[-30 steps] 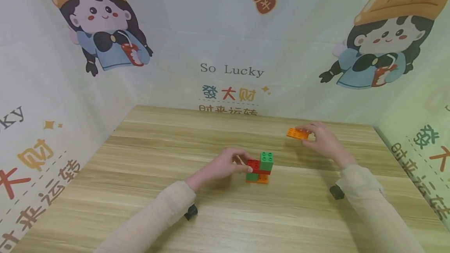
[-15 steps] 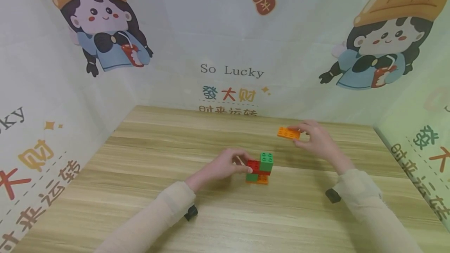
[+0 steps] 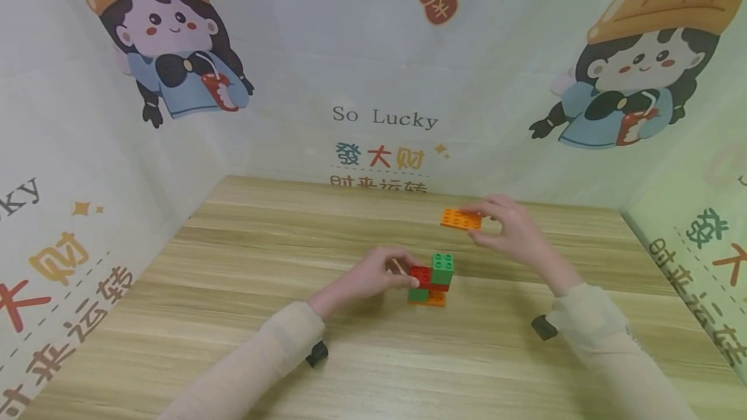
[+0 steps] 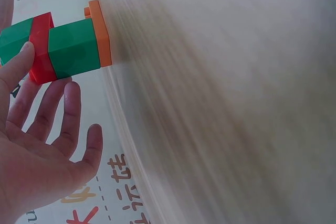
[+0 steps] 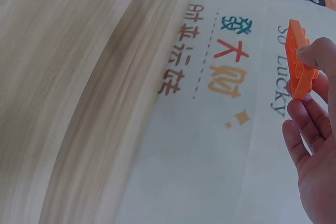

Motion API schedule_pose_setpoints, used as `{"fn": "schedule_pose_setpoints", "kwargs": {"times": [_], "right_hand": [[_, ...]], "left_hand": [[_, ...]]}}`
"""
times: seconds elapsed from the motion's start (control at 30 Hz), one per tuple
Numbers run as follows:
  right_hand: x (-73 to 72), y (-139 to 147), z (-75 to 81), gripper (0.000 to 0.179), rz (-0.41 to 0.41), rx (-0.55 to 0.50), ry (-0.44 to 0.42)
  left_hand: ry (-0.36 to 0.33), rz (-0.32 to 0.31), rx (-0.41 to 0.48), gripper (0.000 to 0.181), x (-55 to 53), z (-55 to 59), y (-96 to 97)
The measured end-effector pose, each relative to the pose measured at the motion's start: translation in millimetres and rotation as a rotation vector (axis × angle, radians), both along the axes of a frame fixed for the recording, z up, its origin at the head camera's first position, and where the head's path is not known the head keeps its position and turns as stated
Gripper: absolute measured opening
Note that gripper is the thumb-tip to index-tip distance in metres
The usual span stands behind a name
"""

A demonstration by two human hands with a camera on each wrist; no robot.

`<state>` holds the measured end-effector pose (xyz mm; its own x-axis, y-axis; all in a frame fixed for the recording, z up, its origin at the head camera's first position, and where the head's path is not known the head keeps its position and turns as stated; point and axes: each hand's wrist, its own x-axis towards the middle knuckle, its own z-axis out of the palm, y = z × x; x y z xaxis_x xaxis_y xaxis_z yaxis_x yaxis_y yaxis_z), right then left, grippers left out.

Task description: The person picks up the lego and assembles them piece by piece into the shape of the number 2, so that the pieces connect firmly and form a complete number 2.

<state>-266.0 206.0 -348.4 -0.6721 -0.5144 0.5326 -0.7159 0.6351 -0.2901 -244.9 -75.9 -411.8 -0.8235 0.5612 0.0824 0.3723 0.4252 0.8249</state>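
A small stack of toy building bricks stands on the wooden table: an orange plate (image 3: 436, 299) at the bottom, a lower green brick (image 4: 74, 49), a flat red brick (image 3: 421, 274) over it, and an upper green brick (image 3: 442, 268) on the red one's right half. My left hand (image 3: 373, 272) pinches the red brick at its left end between thumb and fingers. Held in the air behind and above the stack is an orange building plate (image 3: 460, 219) with two rows of studs. My right hand (image 3: 509, 225) pinches its right end, thumb on one long side.
The wooden table (image 3: 233, 264) reaches back to a printed cloth (image 3: 280, 83) that hangs along the rear and both sides. A black wrist device (image 3: 545, 327) sits under the right sleeve and another black device (image 3: 317, 353) under the left.
My right hand has carried the orange plate leftward, closer to the stack. My left hand and the stack have stayed in place.
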Motion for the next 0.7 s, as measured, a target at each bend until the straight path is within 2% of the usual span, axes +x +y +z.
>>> {"fn": "schedule_pose_setpoints", "kwargs": {"times": [0.33,0.7], "right_hand": [[12.9,-16,4.6,0.042,0.061,-0.037,-0.010],[17.0,-26,-5.5,0.040,0.135,-0.088,0.029]], "left_hand": [[-0.015,-0.004,0.013,0.027,0.5,0.1,-0.5],[-0.023,0.004,0.003,0.025,-0.1,0.3,-0.3]]}}
